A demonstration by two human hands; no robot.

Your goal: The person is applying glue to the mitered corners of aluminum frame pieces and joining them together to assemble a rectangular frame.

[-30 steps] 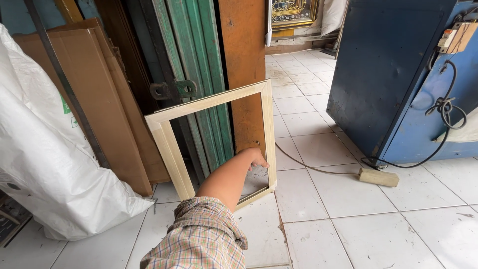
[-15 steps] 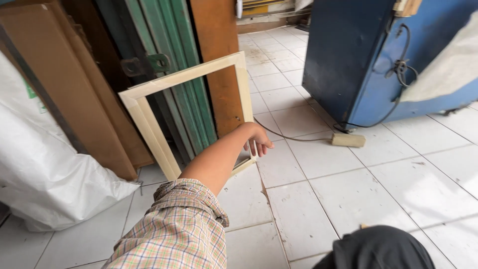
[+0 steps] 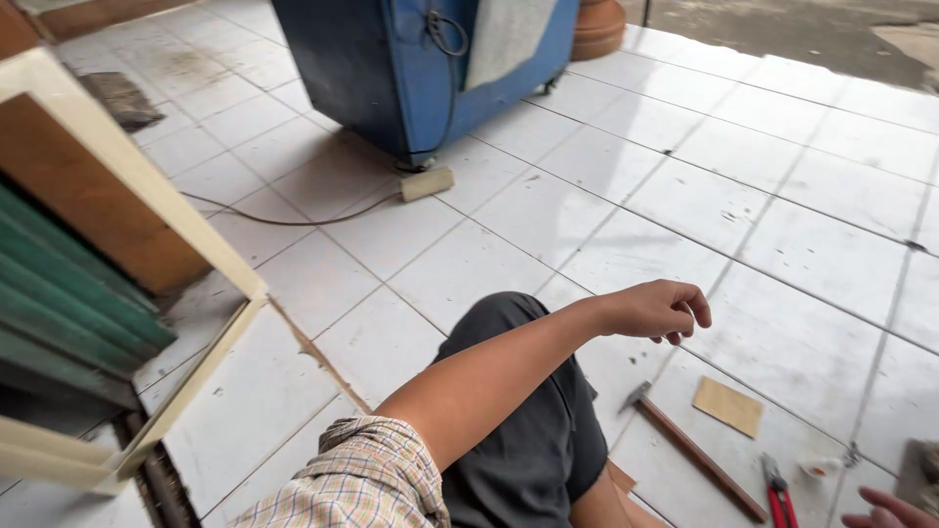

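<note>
Hammer point(image 3: 693, 448): lies flat on the white tiled floor point(image 3: 782, 196), its metal head toward the person's knee and its long wooden handle running away to the lower right; nothing touches it.
Left hand point(image 3: 653, 309): held in the air above the tiles, just up and left of the hammer head, palm down, fingers loosely curled and holding nothing.
Left arm: bare forearm stretched across the frame over a dark trouser knee point(image 3: 518, 411), with a checked shirt sleeve point(image 3: 362, 479) at the bottom.
Right hand point(image 3: 890, 510): only 1 or 2 fingertips show at the lower right corner; I cannot tell whether it is open or closed, or whether it holds anything.
Sandpaper piece point(image 3: 729, 405): small tan rectangle flat on the floor, just right of the hammer handle, apart from it.
Red-handled pliers point(image 3: 779, 494): on the tiles near the far end of the hammer handle, close to the right fingertips.
Pale wooden frame point(image 3: 127, 196): stands at the left edge, leaning against green slats point(image 3: 59, 293) and a brown board.
Blue machine point(image 3: 430, 59): stands at the top, well apart from the hands, with a cable point(image 3: 284, 217) trailing from it over the tiles past a small cream block point(image 3: 426, 183).
</note>
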